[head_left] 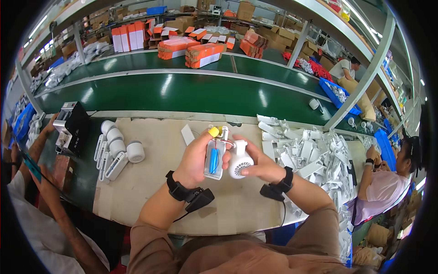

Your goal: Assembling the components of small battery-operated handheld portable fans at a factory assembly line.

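Observation:
My left hand (pixel 195 157) is closed around an open white handle housing (pixel 221 164), held upright over the table. Inside the housing lies a blue cylindrical battery (pixel 214 160). Something yellow (pixel 213 132) covers my left thumb tip. My right hand (pixel 264 168) grips a round white fan head (pixel 240 165) with radial vent slots, its thumb resting on the vents. Thin reddish wires (pixel 226 142) run between housing and fan head, which are side by side. A white strip-shaped cover (pixel 187 135) lies on the table beyond my left hand.
Several assembled white units (pixel 117 147) lie at left by a black-and-silver machine (pixel 70 129). White plastic parts are heaped (pixel 310 157) at right. A green conveyor (pixel 182 93) crosses behind, with orange boxes (pixel 205 55) beyond it. Other people sit at both sides; a metal post (pixel 365 73) stands right.

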Action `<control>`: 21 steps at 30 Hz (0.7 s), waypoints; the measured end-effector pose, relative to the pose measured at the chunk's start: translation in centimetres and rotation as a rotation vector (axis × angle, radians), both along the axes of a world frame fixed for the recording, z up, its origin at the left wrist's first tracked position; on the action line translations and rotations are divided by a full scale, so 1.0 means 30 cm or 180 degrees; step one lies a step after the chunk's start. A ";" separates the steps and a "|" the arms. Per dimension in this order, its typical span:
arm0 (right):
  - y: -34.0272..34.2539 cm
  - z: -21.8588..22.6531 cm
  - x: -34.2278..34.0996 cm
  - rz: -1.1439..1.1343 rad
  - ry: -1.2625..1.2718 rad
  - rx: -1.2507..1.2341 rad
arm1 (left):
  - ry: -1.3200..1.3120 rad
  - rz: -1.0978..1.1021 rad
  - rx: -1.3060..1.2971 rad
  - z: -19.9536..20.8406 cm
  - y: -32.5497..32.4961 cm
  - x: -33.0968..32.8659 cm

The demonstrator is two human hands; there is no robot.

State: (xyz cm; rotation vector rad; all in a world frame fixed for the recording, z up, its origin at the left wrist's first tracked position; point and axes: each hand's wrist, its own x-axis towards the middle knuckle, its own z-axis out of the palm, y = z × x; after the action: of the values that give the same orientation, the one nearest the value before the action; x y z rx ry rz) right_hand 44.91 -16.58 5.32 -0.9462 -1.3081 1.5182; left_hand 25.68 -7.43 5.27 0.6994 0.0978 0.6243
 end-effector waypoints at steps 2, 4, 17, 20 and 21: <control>-0.005 0.016 -0.004 -0.0145 -0.0002 -0.0554 | 0.0226 0.0317 0.0105 0.000 0.007 0.001; 0.000 0.098 0.034 -0.0537 -0.1120 -0.0090 | 0.0481 0.0630 0.0218 0.036 0.007 -0.001; 0.068 0.117 0.129 -0.1361 -0.4088 0.3954 | 0.1448 0.0190 0.1175 -0.007 -0.008 0.040; 0.066 0.117 0.134 -0.1250 -0.4262 0.4140 | 0.1435 0.0268 0.1201 -0.024 -0.012 0.040; 0.063 0.116 0.134 -0.1205 -0.4310 0.4217 | 0.1432 0.0262 0.1193 -0.031 -0.015 0.042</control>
State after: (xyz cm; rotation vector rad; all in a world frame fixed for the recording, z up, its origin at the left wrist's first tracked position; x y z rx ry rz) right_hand 48.93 -14.69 8.81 -1.0925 -2.2762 -0.6531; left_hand 26.93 -7.89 4.35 1.1974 0.4357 0.5597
